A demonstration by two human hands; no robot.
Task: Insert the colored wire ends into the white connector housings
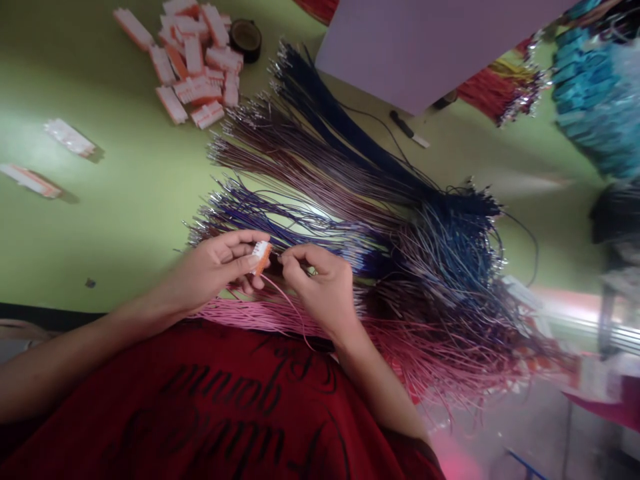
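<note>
My left hand (225,263) is closed on a small white and orange connector housing (261,258), held between thumb and fingers. From the connector's lower side a pink wire (287,295) runs down to the right, below my right hand. Just right of the connector, my right hand (320,277) is closed in a pinch on the end of a thin dark wire (278,257); most of that wire is hidden by the fingers. Under and beyond both hands lie bundles of purple wires (250,212) and pink wires (280,317) with metal terminals at their ends.
Brown wires (310,177) and dark blue wires (345,127) spread across the green table (125,193). A heap of connector housings (195,63) lies at the upper left beside a tape roll (245,40). A small cutter (409,129) lies near the purple board (425,47).
</note>
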